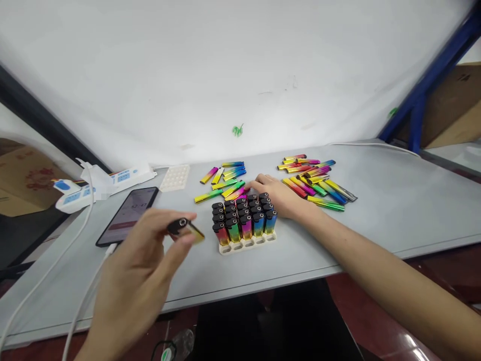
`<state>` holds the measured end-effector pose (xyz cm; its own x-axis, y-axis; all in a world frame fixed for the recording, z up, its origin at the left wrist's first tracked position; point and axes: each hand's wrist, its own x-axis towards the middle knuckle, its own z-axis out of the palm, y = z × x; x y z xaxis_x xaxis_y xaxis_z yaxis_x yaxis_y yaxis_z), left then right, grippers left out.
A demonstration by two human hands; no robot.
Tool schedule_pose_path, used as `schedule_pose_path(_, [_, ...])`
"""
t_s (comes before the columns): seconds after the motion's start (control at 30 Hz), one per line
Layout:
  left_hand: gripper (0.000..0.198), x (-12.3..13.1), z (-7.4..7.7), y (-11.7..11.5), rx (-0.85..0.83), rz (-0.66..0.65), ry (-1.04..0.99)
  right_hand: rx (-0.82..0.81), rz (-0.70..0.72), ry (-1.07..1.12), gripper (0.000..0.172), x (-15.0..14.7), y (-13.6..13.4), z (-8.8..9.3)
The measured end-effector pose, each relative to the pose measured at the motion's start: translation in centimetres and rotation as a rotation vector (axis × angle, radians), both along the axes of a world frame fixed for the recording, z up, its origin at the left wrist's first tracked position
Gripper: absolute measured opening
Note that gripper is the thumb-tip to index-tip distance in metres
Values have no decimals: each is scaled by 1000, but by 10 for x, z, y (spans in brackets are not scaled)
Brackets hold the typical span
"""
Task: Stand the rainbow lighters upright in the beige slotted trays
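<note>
My left hand (141, 271) is raised over the near left of the table, its thumb and fingers pinching a lighter (181, 226) with a black top and a yellowish, blurred body. My right hand (273, 193) reaches behind a white holder (246, 245) packed with rows of upright lighters (246, 225) that have black tops and shiny coloured bodies. Its fingertips touch or nearly touch a pink-and-yellow lighter sleeve (239, 194). The thumb is hidden behind the lighters, so its grip does not show. The holder's front row of slots holds no lighters.
Several metallic sleeves (233, 173) lie behind the holder, and a larger pile (315, 181) lies to the right. A phone (126, 215) with a white cable, a power strip (128, 175) and a second white holder (175, 178) are at the left. A wall (225, 75) closes the back.
</note>
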<state>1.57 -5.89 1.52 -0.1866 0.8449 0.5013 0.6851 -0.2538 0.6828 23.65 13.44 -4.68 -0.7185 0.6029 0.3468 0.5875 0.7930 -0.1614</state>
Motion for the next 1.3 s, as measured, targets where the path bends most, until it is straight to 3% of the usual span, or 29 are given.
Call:
schedule_pose_path(0.1, [19,10,-15,-12,-52,-28,57,-17,-2,-8,34,2,-1,3])
schedule_pose_path(0.23, [27,18,-37,-7,-109,14,-1,-52,18,5,38,4,-4,6])
schedule_pose_path(0.37, [26,20,-49,-1,-81,52,35,-77,55,11,35,4,-4,8])
schedule_pose_path(0.6, [27,21,-54,1,-129,34,57,-103,43,16,33,4,-4,11])
schedule_pose_path(0.87, [45,10,-50,6,-189,43,-151,-109,69,7,25,6,-1,10])
schedule_pose_path(1.03, [35,-2,-25,47,-206,148,-173,-116,118,58,19,7,4,4])
schedule_pose_path(1.17, [36,-5,-8,97,-446,-45,-22,-317,166,235,23,6,5,5])
schedule_pose_path(1.3, [34,0,-3,132,-471,-299,63,-430,163,467,20,4,1,11])
